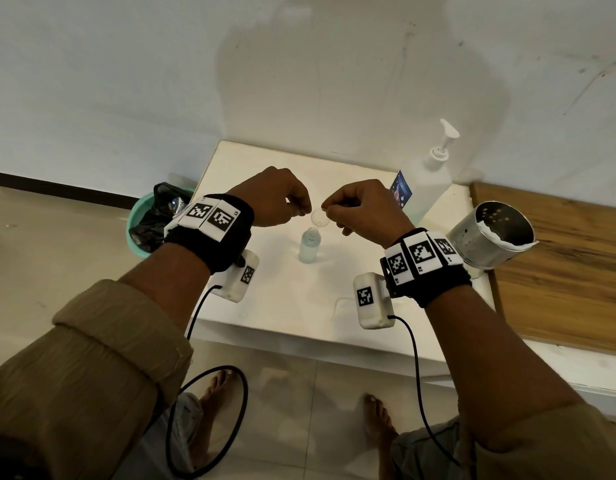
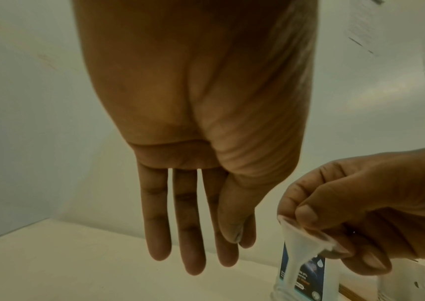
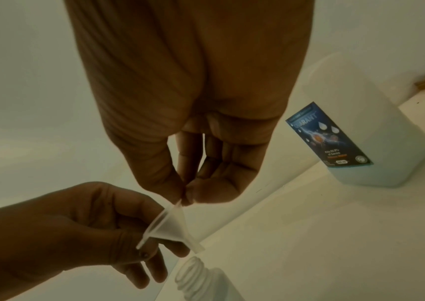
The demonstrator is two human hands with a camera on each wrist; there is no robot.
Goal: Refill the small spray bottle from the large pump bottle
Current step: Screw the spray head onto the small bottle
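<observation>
The small clear spray bottle (image 1: 310,245) stands uncapped on the white table, its threaded neck (image 3: 200,279) bare. Just above it hangs a small clear funnel (image 1: 320,218) (image 3: 172,226), tilted, with its spout off the neck. My right hand (image 1: 329,211) (image 3: 185,195) pinches the funnel's rim between thumb and forefinger. My left hand (image 1: 301,209) (image 2: 231,242) hovers beside the funnel with its fingers nearly straight, holding nothing; a gap separates it from the funnel (image 2: 298,240). The large pump bottle (image 1: 428,181) (image 3: 376,130), white with a blue label, stands upright at the table's back right.
The table (image 1: 299,306) is small and sits against a white wall. A perforated metal can (image 1: 493,233) stands at its right edge beside a wooden board (image 1: 559,271). A green bin with a black bag (image 1: 150,220) is on the floor to the left.
</observation>
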